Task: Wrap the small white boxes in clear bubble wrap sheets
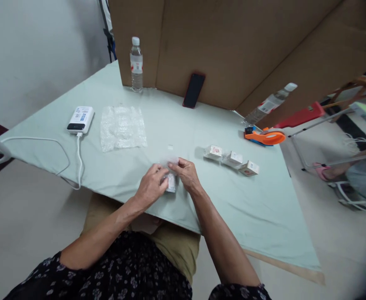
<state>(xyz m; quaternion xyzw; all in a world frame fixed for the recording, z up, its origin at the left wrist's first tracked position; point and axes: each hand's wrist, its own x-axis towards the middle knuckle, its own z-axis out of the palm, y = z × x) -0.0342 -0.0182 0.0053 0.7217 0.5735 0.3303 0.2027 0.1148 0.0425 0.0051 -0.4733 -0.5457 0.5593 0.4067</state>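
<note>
A pale wall (39, 54) fills the left. Along the green-covered desk (232, 208) I see a power bank (81, 118), bubble wrap (123, 129), then a bottle (137, 66). Near the front edge, the left hand (151, 183) holds a small packet (171, 184), the right hand (187, 173) pinching its film (173, 161). A phone (194, 90) leans on cardboard (207, 46); three boxes (233, 159), a tape dispenser (275, 137) and a tilted bottle (270, 104) follow.

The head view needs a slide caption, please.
Left hand and right hand handle a clear-wrapped packet at a table.
</note>
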